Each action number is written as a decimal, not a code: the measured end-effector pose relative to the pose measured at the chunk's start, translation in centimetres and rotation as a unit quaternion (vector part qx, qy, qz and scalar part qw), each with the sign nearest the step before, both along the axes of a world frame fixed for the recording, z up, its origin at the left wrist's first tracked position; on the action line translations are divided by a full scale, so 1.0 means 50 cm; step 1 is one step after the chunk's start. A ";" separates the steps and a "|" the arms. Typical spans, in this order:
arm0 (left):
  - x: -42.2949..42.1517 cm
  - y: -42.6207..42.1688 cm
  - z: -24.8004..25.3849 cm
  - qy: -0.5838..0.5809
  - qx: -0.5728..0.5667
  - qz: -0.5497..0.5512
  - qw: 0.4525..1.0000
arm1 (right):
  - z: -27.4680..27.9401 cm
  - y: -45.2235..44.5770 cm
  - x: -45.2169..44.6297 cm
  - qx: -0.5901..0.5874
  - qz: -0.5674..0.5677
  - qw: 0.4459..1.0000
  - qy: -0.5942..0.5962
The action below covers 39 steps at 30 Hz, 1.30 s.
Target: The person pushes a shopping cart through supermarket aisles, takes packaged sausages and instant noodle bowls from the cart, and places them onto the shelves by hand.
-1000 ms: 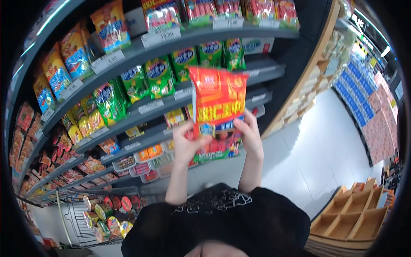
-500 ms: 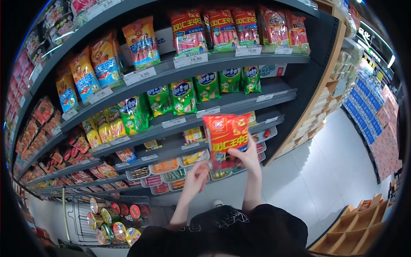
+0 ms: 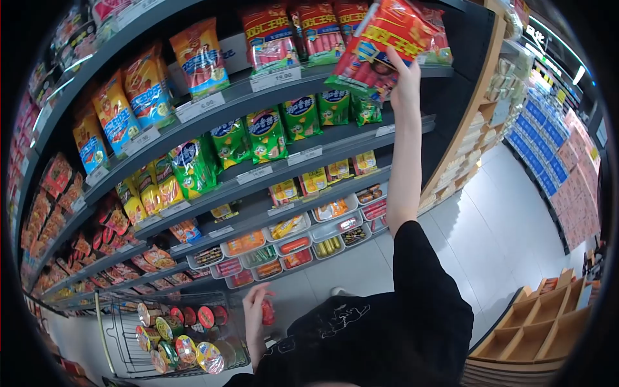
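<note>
In the head view, the right hand is up high, at the end of a long reach. Its fingers are pinched tight on a big red bag. The bag is tipped to one side, in front of the shelf with more red bags on it. It hides some of them. I cannot tell if it touches the shelf. Green bags sit one shelf down.

The left hand is low, near the cart. Its fingers are bent. A small red thing shows just beside them, but I cannot tell if they are clamped on it. Cups are in the cart.

The step in hand looks like holding the bag up at the shelf with one hand. I think the next move calls for a firm grip and care, since the bag is tipped and close to the others.
</note>
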<state>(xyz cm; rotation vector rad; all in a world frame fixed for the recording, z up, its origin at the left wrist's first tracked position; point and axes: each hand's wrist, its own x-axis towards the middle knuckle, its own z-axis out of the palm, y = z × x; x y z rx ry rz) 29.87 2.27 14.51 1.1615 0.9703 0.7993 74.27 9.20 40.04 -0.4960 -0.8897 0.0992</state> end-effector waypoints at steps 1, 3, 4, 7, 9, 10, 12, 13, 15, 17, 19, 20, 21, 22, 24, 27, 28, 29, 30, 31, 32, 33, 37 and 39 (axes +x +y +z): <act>0.001 0.005 -0.002 -0.012 0.004 0.005 1.000 | 0.005 0.007 0.007 -0.017 0.025 1.000 0.004; 0.010 0.018 -0.010 -0.005 0.014 0.016 1.000 | 0.005 0.012 0.008 -0.033 0.050 0.998 0.012; 0.017 0.028 -0.013 -0.002 0.024 0.030 0.999 | 0.008 0.012 0.005 -0.052 0.060 0.997 0.011; 0.055 0.055 -0.010 -0.017 0.045 0.027 0.998 | 0.009 0.019 0.013 -0.088 0.049 0.995 -0.004; 0.086 0.071 0.001 -0.015 0.061 0.012 0.998 | 0.002 0.018 0.007 -0.117 0.042 0.992 -0.031; 0.103 0.077 0.010 -0.016 0.078 -0.001 0.997 | -0.003 0.017 -0.005 -0.123 0.045 0.991 -0.026; 0.144 0.096 0.034 -0.019 0.093 -0.012 0.995 | -0.013 0.011 -0.042 -0.182 0.100 0.975 -0.079; 0.170 0.103 0.058 -0.029 0.096 -0.023 0.995 | -0.015 0.000 -0.076 -0.203 0.124 0.968 -0.084; 0.232 0.113 0.106 -0.067 0.160 -0.036 0.984 | -0.043 0.003 -0.122 -0.255 0.198 0.944 -0.069; 0.291 0.110 0.159 -0.104 0.235 -0.053 0.965 | -0.069 -0.001 -0.176 -0.273 0.277 0.919 -0.053; 0.339 0.092 0.214 -0.126 0.256 -0.052 0.957 | -0.096 -0.006 -0.219 -0.293 0.347 0.890 -0.029; 0.353 0.082 0.223 -0.136 0.262 -0.038 0.955 | -0.105 -0.009 -0.234 -0.314 0.394 0.864 0.013; 0.355 0.073 0.224 -0.126 0.254 -0.033 0.958 | -0.117 -0.011 -0.248 -0.323 0.406 0.855 0.023; 0.356 0.069 0.225 -0.129 0.252 -0.040 0.958 | -0.125 -0.010 -0.257 -0.329 0.416 0.848 0.030; 0.357 0.055 0.226 -0.129 0.249 -0.048 0.959 | -0.140 -0.005 -0.261 -0.331 0.425 0.842 0.041; 0.353 0.039 0.222 -0.187 0.275 -0.011 0.943 | -0.155 -0.003 -0.265 -0.335 0.426 0.839 0.049; 0.352 0.037 0.221 -0.186 0.272 -0.010 0.944 | -0.159 -0.003 -0.266 -0.338 0.421 0.840 0.048; 0.353 0.035 0.221 -0.204 0.278 0.005 0.939 | -0.165 0.000 -0.265 -0.331 0.425 0.841 0.047; 0.354 0.034 0.221 -0.223 0.284 0.022 0.933 | -0.168 0.001 -0.264 -0.333 0.425 0.841 0.047; 0.354 0.034 0.219 -0.223 0.282 0.023 0.933 | -0.170 0.002 -0.262 -0.325 0.428 0.842 0.045; 0.354 0.036 0.218 -0.235 0.288 0.019 0.928 | -0.170 0.002 -0.260 -0.317 0.431 0.844 0.043; 0.355 0.039 0.217 -0.247 0.294 0.015 0.923 | -0.168 0.001 -0.260 -0.317 0.431 0.844 0.041; 0.353 0.039 0.212 -0.236 0.297 0.011 0.925 | -0.157 -0.013 -0.265 -0.327 0.410 0.850 0.051; 0.354 0.039 0.209 -0.227 0.294 0.000 0.929 | -0.158 -0.014 -0.262 -0.340 0.417 0.841 0.057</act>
